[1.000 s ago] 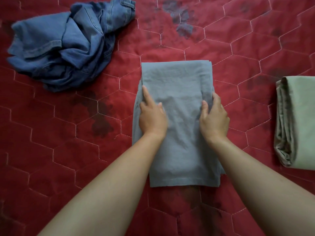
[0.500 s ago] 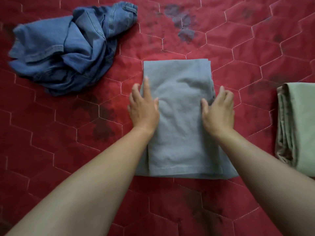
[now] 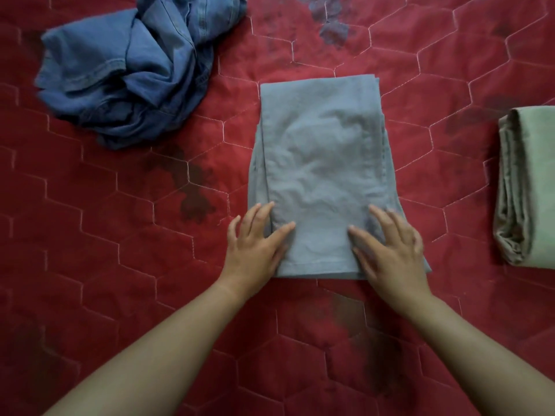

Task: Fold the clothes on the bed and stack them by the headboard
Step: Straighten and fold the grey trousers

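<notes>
On the red bed (image 3: 90,235), left hand (image 3: 255,244) and right hand (image 3: 390,253) rest flat, fingers spread, gripping nothing, on the near corners of the half-folded grey garment (image 3: 321,163), likely pinning layers square for another fold.

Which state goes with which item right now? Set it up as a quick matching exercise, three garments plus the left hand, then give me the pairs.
Things:
1. grey garment
2. blue denim garment
3. pale green garment
4. left hand

States:
A. crumpled in a heap, far left
B. folded, cut off by the right edge of view
C. folded into a flat rectangle, centre of view
D. fingers spread, resting on the near left corner of the grey garment

Pairs: 1-C, 2-A, 3-B, 4-D
</notes>
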`<state>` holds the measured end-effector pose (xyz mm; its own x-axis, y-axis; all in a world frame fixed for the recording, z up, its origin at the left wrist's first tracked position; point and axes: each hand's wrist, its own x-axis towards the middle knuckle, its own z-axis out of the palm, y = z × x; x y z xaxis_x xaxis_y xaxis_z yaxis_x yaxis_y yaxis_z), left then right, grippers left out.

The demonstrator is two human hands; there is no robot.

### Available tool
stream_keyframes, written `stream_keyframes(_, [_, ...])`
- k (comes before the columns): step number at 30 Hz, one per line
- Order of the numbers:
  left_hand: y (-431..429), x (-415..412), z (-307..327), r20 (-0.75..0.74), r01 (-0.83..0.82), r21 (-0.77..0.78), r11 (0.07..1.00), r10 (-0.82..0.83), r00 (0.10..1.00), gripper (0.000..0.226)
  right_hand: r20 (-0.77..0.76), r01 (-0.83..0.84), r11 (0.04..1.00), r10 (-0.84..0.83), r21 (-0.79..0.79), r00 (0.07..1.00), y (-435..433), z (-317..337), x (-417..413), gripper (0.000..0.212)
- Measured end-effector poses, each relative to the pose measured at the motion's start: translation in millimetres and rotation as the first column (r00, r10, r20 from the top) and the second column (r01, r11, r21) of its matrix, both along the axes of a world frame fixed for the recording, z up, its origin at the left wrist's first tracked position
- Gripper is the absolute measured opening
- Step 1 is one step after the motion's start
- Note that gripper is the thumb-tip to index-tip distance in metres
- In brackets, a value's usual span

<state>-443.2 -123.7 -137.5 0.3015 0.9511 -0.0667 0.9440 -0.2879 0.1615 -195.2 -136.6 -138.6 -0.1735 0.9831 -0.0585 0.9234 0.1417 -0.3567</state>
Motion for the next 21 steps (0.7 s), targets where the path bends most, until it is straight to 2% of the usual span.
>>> stream_keyframes(2, [-12, -7, 6, 0.068, 0.122, -0.013, 0.992, -0.121, 0.990, 0.025, -0.031, -0.129, 0.991, 0.130, 0.020, 0.991, -13, 3, 0, 0.024])
stream_keyframes(4, [-19, -9, 10, 0.105, 0.186, -0.096, 0.978, -0.176, 0.979, 0.030, -0.043, -0.158, 0.987, 0.158, -0.014, 0.987, -20, 5, -2, 0.026])
stream_keyframes(10, [-36, -3, 7, -0.020, 0.164, -0.175, 0.971, -0.170, 0.985, 0.054, 0.072, -0.191, 0.980, 0.195, -0.051, 0.978, -33, -2, -8, 0.055])
stream_keyframes(12, [-33, 0, 5, 0.023, 0.163, -0.131, 0.978, -0.162, 0.987, 0.050, 0.060, -0.187, 0.982, 0.186, 0.004, 0.981, -31, -6, -8, 0.052])
stream_keyframes(16, [-21, 5, 19, 0.133, 0.126, -0.116, 0.985, -0.110, 0.985, 0.034, 0.005, -0.171, 0.980, 0.171, 0.104, 0.985, -17, 2, -9, 0.030])
stream_keyframes(19, [-22, 4, 44, 0.155, 0.102, -0.116, 0.988, -0.084, 0.984, 0.031, -0.072, -0.152, 0.988, 0.154, 0.029, 0.985, -23, 31, -9, 0.027])
stream_keyframes(21, [-32, 1, 70, 0.173, 0.125, -0.154, 0.980, -0.098, 0.980, 0.031, -0.078, -0.200, 0.979, 0.196, -0.046, 0.978, -35, 62, -5, 0.026])
